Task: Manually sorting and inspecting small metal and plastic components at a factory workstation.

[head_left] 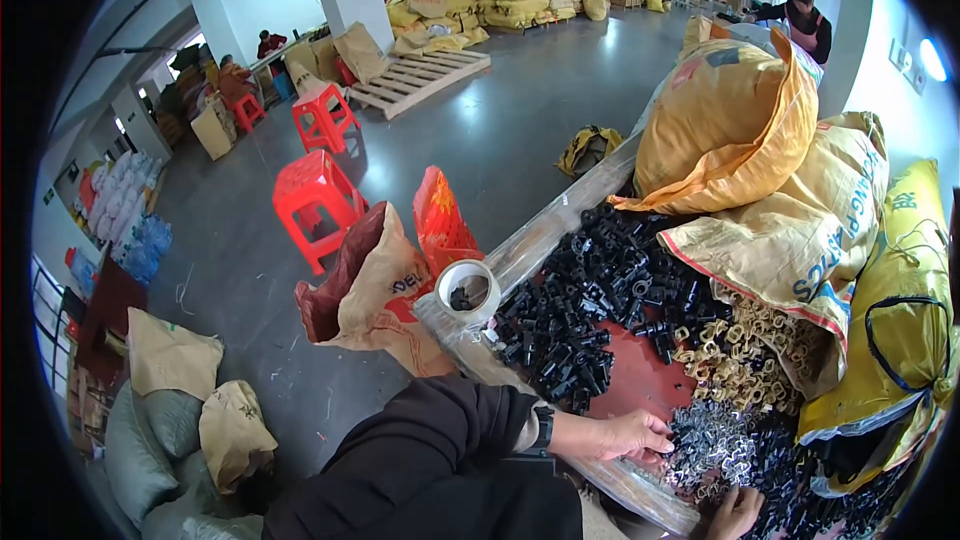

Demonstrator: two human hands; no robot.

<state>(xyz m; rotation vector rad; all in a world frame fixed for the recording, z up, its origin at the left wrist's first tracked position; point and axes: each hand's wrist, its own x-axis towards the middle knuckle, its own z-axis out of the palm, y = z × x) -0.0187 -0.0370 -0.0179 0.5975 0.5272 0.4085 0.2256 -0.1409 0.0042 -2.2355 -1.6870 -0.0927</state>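
At the edge of a pile of small silver metal clips (712, 440), my left hand (632, 437) is closed, thumb and fingertips together. Whatever it pinches is too small to make out. My right hand (735, 515) is at the near side of the same pile, its fingers curled down by the clips and small black parts (780, 470); what they hold is hidden. Beyond the clips lie a heap of tan ring-shaped parts (740, 352) and a large heap of black plastic fittings (575, 300). All rest on a reddish tabletop (637, 375) with a wrapped rim.
A tape roll (467, 292) stands on the table's left corner. Full woven sacks (720, 120) and a yellow sack (885, 310) crowd the right side. An open sack (375, 290) and red stools (318, 202) stand left. Another person (800, 20) works at the far right.
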